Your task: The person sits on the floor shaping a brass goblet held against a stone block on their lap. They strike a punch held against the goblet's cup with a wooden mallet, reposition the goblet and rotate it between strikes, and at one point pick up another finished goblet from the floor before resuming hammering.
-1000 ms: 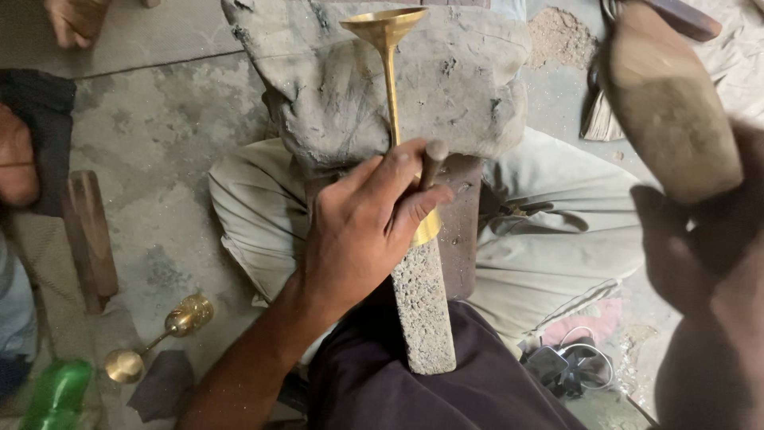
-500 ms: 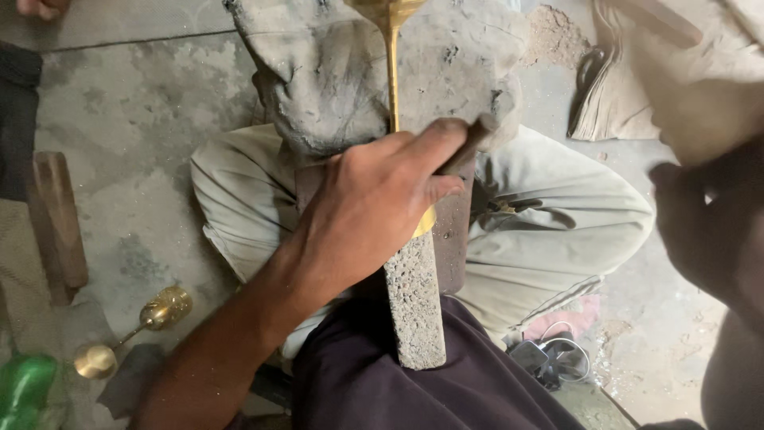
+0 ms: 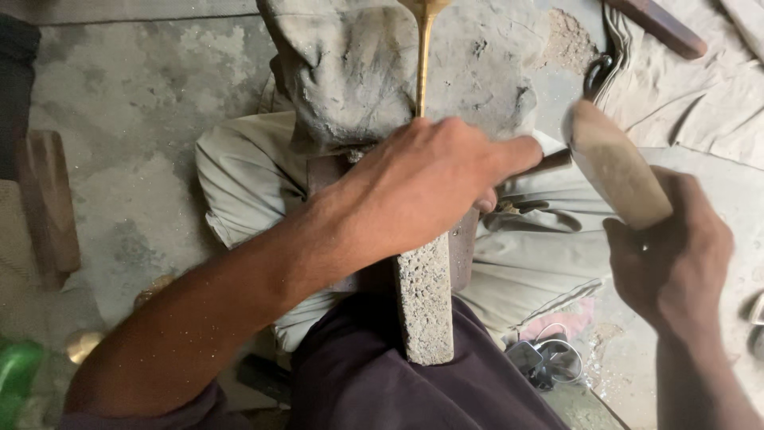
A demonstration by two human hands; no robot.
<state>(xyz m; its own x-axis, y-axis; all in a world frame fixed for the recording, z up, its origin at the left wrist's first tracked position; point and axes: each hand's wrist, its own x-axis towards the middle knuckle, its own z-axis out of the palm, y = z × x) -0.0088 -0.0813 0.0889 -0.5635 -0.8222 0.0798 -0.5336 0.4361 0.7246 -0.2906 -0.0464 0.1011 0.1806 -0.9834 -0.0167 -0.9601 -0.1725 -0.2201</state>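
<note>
My left hand lies across a rough grey bar that runs between my legs, fingers closed over the lower end of a slim brass stem. The stem runs up to a flared brass cup cut off by the top edge. A crumpled grey cloth covers the far end of the bar. My right hand grips a worn wooden mallet, whose head is tilted and hangs just right of my left fingertips. The stem's lower end is hidden under my hand.
A wooden block lies on the concrete floor at the left. A green bottle and small brass pieces sit at the lower left. Beige cloth and a dark tool are at the upper right, a small metal object by my right leg.
My right hand has brought the mallet down from the upper right to just beside my left hand. My left hand has slid right over the bar, still on the stem.
</note>
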